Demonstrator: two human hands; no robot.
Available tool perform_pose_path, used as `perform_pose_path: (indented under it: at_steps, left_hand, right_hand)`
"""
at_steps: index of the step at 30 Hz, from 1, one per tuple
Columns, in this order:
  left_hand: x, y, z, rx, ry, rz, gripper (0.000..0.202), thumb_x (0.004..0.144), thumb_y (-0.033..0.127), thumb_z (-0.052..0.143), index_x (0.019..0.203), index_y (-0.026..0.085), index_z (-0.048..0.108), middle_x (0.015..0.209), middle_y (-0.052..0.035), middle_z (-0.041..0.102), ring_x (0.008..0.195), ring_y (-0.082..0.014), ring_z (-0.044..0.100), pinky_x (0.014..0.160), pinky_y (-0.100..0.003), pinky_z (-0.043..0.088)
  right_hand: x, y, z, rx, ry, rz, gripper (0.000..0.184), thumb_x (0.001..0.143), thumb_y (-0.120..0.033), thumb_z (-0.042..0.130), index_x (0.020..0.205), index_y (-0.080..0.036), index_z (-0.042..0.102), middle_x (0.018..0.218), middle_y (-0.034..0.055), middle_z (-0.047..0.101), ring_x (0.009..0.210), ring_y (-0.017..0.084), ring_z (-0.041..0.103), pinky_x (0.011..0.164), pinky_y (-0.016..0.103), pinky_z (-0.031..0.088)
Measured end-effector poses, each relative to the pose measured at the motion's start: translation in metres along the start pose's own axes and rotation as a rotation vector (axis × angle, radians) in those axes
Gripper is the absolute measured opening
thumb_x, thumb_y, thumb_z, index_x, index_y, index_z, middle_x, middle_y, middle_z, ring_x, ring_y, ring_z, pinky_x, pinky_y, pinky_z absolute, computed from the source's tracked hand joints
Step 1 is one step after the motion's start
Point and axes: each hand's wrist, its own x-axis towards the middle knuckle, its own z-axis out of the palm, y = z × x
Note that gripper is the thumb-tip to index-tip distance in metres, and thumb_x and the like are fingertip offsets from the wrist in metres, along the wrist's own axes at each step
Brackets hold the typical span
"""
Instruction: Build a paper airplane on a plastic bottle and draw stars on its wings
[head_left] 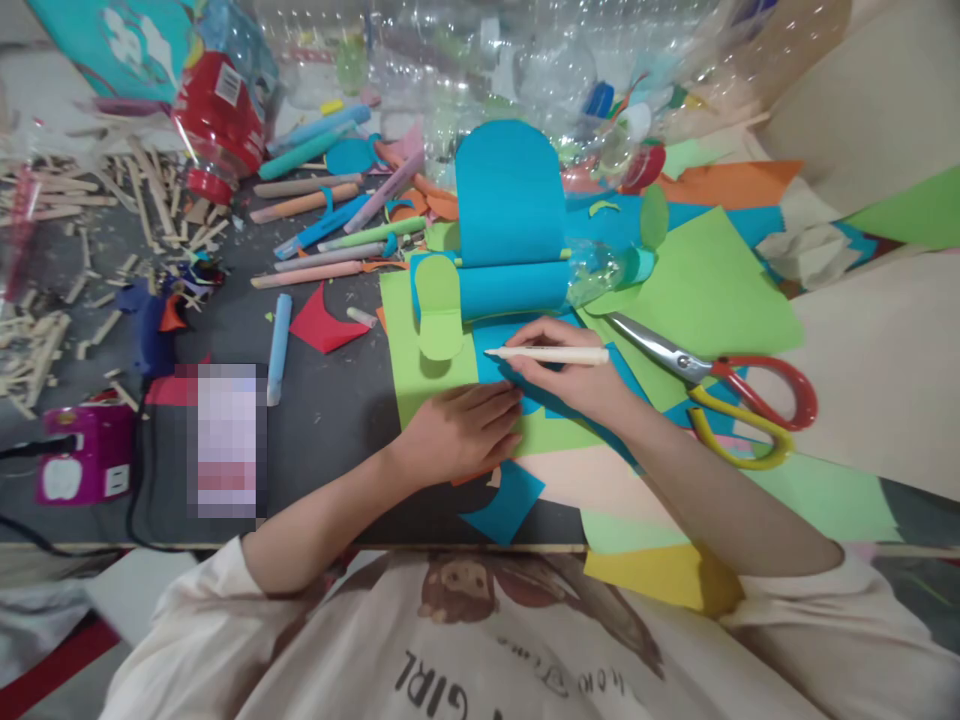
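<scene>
Seen from above, a person's right hand (576, 388) holds a slim cream marker (566, 355), its fingers closed in a pinch around the barrel near the writing end. The marker lies almost level, pointing left, with its tip at a piece of blue paper (489, 370) directly under and just left of those fingers. The left hand (459, 435) lies palm down at the near edge of that blue paper, its fingers stretched out and close together, pressing on the papers and grasping nothing. Just beyond the hands, a clear bottle (592, 272) wrapped in blue paper lies on its side, with its capped end to the right. To the right, scissors (679, 360) with 1 red and 1 yellow handle rest on light green paper (697, 275). Far left of the hands, several coloured markers (337, 240) lie on the dark counter (330, 390).
</scene>
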Motion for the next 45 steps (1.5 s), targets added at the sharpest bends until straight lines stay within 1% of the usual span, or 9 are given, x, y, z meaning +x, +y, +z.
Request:
perform_pose_path:
  at_steps: [3, 9, 14, 17, 23, 28, 33, 39, 45]
  left_hand:
    - [0.0004, 0.001, -0.0007, 0.012, 0.048, 0.005, 0.024, 0.097, 0.02, 0.051, 0.092, 0.01, 0.072, 0.102, -0.01, 0.078, 0.099, -0.0199, 0.075, 0.087, -0.03, 0.064]
    - [0.0013, 0.0009, -0.0018, 0.028, 0.057, -0.009, 0.028, 0.099, 0.021, 0.048, 0.089, 0.013, 0.073, 0.1, -0.0075, 0.079, 0.099, -0.0173, 0.075, 0.085, -0.027, 0.064]
    - [-0.0019, 0.0004, -0.0016, -0.057, -0.006, -0.04, 0.024, 0.098, 0.021, 0.05, 0.097, 0.012, 0.072, 0.107, -0.0104, 0.077, 0.108, -0.0212, 0.072, 0.09, -0.032, 0.063]
    - [-0.0021, -0.0001, -0.0015, -0.058, -0.018, -0.041, 0.025, 0.098, 0.021, 0.049, 0.098, 0.013, 0.072, 0.108, -0.0104, 0.077, 0.109, -0.0215, 0.072, 0.089, -0.033, 0.063]
    - [0.0023, -0.0001, -0.0036, -0.011, 0.052, -0.014, 0.026, 0.098, 0.019, 0.048, 0.09, 0.011, 0.072, 0.098, -0.0093, 0.079, 0.098, -0.0195, 0.075, 0.081, -0.029, 0.064]
    - [0.0004, 0.0002, -0.0023, -0.051, 0.017, -0.035, 0.022, 0.097, 0.019, 0.051, 0.093, 0.012, 0.072, 0.101, -0.0099, 0.078, 0.102, -0.0212, 0.074, 0.083, -0.031, 0.064]
    - [-0.0016, 0.0, -0.0008, -0.064, -0.004, -0.039, 0.023, 0.097, 0.021, 0.05, 0.097, 0.012, 0.072, 0.105, -0.0104, 0.077, 0.106, -0.0219, 0.072, 0.087, -0.033, 0.063]
    - [0.0008, -0.0001, -0.002, -0.005, 0.05, -0.017, 0.024, 0.097, 0.019, 0.05, 0.092, 0.011, 0.072, 0.099, -0.0083, 0.079, 0.098, -0.0194, 0.075, 0.081, -0.029, 0.064]
    - [0.0018, 0.0006, -0.0028, 0.012, 0.045, -0.022, 0.026, 0.099, 0.02, 0.048, 0.092, 0.013, 0.072, 0.098, -0.0069, 0.079, 0.097, -0.0176, 0.075, 0.082, -0.027, 0.064]
  right_hand:
    - [0.0013, 0.002, 0.0028, -0.029, -0.009, 0.006, 0.013, 0.079, -0.035, 0.068, 0.079, -0.022, 0.066, 0.073, 0.003, 0.072, 0.065, 0.018, 0.063, 0.057, 0.028, 0.048]
    - [-0.001, 0.0009, 0.0059, -0.011, -0.007, 0.018, 0.015, 0.081, -0.038, 0.067, 0.079, -0.023, 0.067, 0.077, 0.0037, 0.074, 0.068, 0.019, 0.064, 0.058, 0.029, 0.048]
    - [-0.0016, 0.0005, 0.0055, 0.0, -0.013, 0.041, 0.019, 0.081, -0.042, 0.068, 0.08, -0.023, 0.067, 0.079, 0.0039, 0.075, 0.07, 0.02, 0.066, 0.06, 0.03, 0.049]
    - [-0.0016, 0.0006, 0.0055, 0.008, -0.024, 0.046, 0.021, 0.081, -0.044, 0.069, 0.08, -0.023, 0.067, 0.08, 0.004, 0.075, 0.071, 0.02, 0.066, 0.061, 0.03, 0.049]
    - [-0.0017, 0.0002, 0.0072, 0.006, -0.006, 0.053, 0.016, 0.08, -0.039, 0.068, 0.078, -0.023, 0.068, 0.078, 0.0032, 0.075, 0.07, 0.019, 0.065, 0.06, 0.029, 0.048]
    - [-0.0021, 0.0005, 0.0074, 0.001, -0.01, 0.075, 0.019, 0.079, -0.041, 0.068, 0.077, -0.022, 0.067, 0.077, 0.003, 0.074, 0.07, 0.019, 0.063, 0.061, 0.029, 0.047]
    - [-0.003, 0.0025, 0.0066, -0.002, -0.002, 0.071, 0.017, 0.08, -0.038, 0.068, 0.077, -0.022, 0.067, 0.076, 0.0027, 0.072, 0.069, 0.018, 0.062, 0.06, 0.028, 0.046]
    - [-0.0034, 0.0009, 0.0052, 0.01, 0.03, 0.061, 0.012, 0.078, -0.033, 0.069, 0.074, -0.022, 0.066, 0.07, 0.002, 0.071, 0.064, 0.018, 0.062, 0.058, 0.029, 0.046]
    - [-0.006, 0.0006, 0.0035, -0.018, 0.071, 0.083, 0.014, 0.078, -0.033, 0.07, 0.072, -0.022, 0.065, 0.069, 0.0016, 0.071, 0.062, 0.017, 0.06, 0.057, 0.029, 0.046]
